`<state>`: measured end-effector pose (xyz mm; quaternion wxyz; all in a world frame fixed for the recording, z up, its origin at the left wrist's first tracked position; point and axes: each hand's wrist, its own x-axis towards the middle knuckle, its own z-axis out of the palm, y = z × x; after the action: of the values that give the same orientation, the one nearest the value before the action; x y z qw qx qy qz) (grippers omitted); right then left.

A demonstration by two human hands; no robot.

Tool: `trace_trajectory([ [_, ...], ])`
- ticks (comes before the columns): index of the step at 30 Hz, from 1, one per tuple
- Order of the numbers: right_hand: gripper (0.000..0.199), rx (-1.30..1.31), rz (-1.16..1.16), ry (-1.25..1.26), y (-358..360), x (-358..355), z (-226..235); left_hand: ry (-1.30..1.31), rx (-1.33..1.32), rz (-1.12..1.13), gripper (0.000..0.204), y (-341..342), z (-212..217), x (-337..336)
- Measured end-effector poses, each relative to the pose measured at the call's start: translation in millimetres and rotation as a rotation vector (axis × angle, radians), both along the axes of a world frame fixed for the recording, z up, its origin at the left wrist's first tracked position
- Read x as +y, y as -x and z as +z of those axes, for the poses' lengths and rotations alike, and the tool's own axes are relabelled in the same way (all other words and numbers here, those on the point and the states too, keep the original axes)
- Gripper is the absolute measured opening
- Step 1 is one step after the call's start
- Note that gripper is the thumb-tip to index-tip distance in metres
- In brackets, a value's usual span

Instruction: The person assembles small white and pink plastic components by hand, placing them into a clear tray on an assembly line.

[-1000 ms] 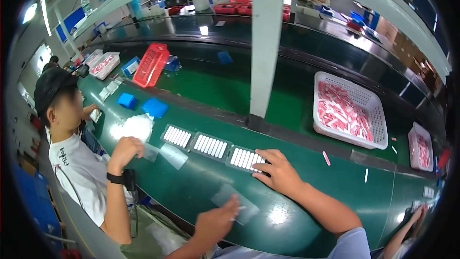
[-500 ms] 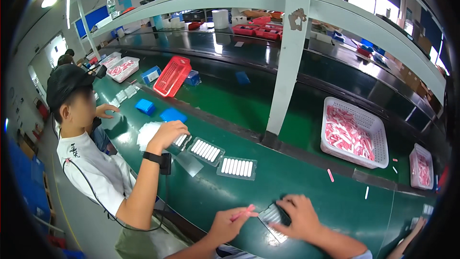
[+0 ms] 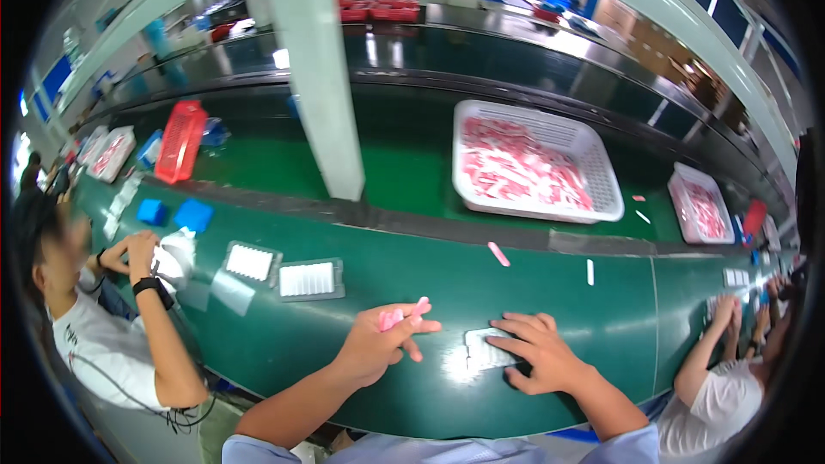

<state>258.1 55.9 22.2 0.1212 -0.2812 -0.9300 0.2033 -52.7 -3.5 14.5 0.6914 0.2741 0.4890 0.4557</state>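
Observation:
My left hand (image 3: 375, 345) is closed around a few small pink sticks (image 3: 392, 320), with one pink end poking out past the fingers. Over a clear plastic tray (image 3: 486, 349) on the green bench, my right hand (image 3: 543, 352) lies with its fingers spread, the fingertips resting on the tray's edge and the thumb near its lower side. Part of the tray is under that hand, and glare hides what its slots hold. Left of my hands lie a clear tray filled with white sticks (image 3: 307, 280) and another filled tray (image 3: 250, 263).
Beyond the bench edge, a white basket (image 3: 612, 198) holds many pink and white sticks. A smaller white basket (image 3: 724, 228) stands right of it. Loose on the bench are a pink stick (image 3: 498, 254) and a white stick (image 3: 590, 272). A post (image 3: 320, 77) rises ahead; co-workers sit on both sides.
The view has swung right, so the bench things appear further left. My left hand has moved apart from the tray, still holding the pink sticks. The left co-worker's hands have come together.

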Motion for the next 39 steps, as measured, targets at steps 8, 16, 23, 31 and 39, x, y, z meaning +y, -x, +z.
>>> trace_trajectory([
  [8, 0.042, 0.493, -0.176, 0.401, 36, 18, 7, -0.018, 0.028, -0.064, 0.031, -42, -2, 8],
  [16, 0.006, 0.656, -0.275, 0.788, 36, 46, -5, 0.123, -0.117, -0.105, 0.036, -44, -5, -8],
  [23, 0.005, 0.177, 0.085, 0.800, 25, 59, 5, 0.203, -0.557, 0.002, 0.050, -23, -24, -29],
  [31, 0.048, -0.101, 0.156, 0.289, 48, 55, 2, 0.188, -0.525, -0.107, 0.049, -32, -23, -30],
  [39, 0.044, 0.177, 0.051, 0.493, 48, 50, 9, 0.167, -0.485, -0.130, 0.047, -35, -22, -30],
])
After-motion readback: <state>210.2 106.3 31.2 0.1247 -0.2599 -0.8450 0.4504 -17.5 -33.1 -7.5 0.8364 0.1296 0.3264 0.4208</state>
